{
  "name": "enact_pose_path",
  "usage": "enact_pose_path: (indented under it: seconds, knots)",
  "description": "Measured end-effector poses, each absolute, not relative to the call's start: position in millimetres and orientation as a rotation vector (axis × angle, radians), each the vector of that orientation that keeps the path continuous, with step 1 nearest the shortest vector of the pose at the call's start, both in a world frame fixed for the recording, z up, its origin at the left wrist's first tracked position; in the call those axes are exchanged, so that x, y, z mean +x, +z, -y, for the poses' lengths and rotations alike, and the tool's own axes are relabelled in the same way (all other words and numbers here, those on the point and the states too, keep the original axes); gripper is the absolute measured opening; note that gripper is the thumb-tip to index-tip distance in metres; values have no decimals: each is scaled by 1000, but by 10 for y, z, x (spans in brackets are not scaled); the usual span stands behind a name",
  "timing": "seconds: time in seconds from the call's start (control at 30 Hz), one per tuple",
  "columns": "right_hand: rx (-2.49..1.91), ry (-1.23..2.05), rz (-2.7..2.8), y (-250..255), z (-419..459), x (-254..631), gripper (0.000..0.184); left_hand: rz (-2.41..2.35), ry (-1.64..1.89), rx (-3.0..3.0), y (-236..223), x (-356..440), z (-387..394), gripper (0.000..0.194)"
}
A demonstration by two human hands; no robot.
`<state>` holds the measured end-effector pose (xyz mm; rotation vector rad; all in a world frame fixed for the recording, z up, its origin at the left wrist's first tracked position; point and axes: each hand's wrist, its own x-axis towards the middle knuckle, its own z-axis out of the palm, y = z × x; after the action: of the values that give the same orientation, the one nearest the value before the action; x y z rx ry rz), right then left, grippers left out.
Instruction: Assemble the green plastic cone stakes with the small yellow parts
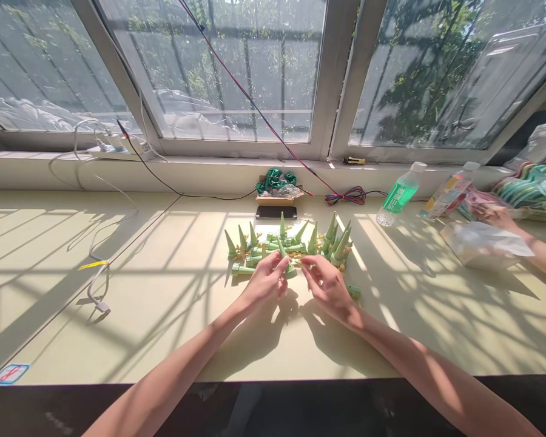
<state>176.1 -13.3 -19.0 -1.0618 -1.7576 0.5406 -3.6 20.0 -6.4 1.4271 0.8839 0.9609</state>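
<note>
Beside green cones [340, 247] on the sunlit surface [164, 328], the left hand [268, 276] grips a tapered green piece [281, 247]; the right hand [326, 282] pinches a small pale part [296, 262].

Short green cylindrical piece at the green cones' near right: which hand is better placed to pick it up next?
Probably the right hand: the green piece lies beside it, while the left hand is farther off. Both hands look occupied, though.
</note>
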Motion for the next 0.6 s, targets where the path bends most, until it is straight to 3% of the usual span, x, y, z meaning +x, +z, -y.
enact_pose_path:
  seconds: [0.3, 0.6]
  knots:
    - [-1077, 544, 1728, -153, 123, 1779, 21, -874, 956, 1471, -68, -29, -183, 41]
    - [-1044, 763, 1531, -177, 112, 1768, 32, -920, 905, 1338, -1, -30, -164, 44]
